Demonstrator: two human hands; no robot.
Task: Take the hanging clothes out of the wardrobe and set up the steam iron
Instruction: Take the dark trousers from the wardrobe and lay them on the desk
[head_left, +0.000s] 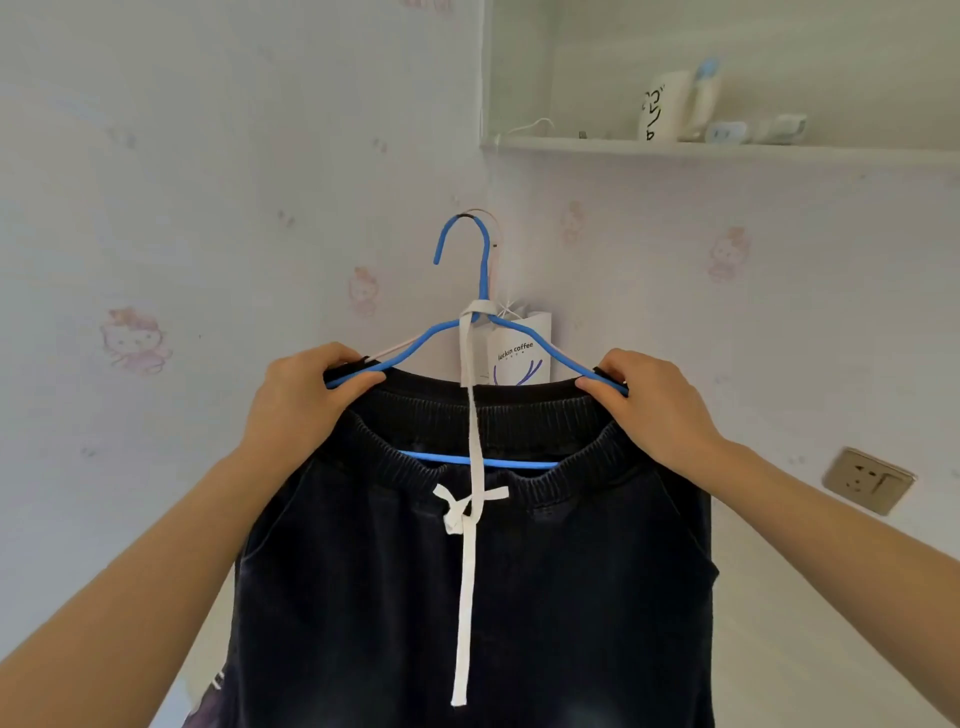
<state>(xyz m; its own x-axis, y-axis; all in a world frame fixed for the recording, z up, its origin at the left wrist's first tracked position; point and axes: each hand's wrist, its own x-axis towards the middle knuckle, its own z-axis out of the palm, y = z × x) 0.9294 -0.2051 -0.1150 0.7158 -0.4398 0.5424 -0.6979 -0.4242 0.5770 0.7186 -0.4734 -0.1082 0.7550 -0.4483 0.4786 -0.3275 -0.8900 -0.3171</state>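
A pair of dark navy trousers (467, 597) with an elastic waistband and a white drawstring (470, 525) hangs on a blue wire hanger (485, 270). The hanger's hook sits on a wall hook in the room corner. My left hand (298, 400) grips the hanger's left shoulder together with the waistband. My right hand (652, 402) grips the right shoulder end the same way. One strand of the drawstring is looped over the hanger's neck. No steam iron is in view.
A white paper coffee bag (522, 353) hangs behind the hanger. A wall shelf (727, 148) at upper right holds a white mug (662, 106) and small items. A wall socket (867, 480) sits at right. Patterned wallpaper covers both walls.
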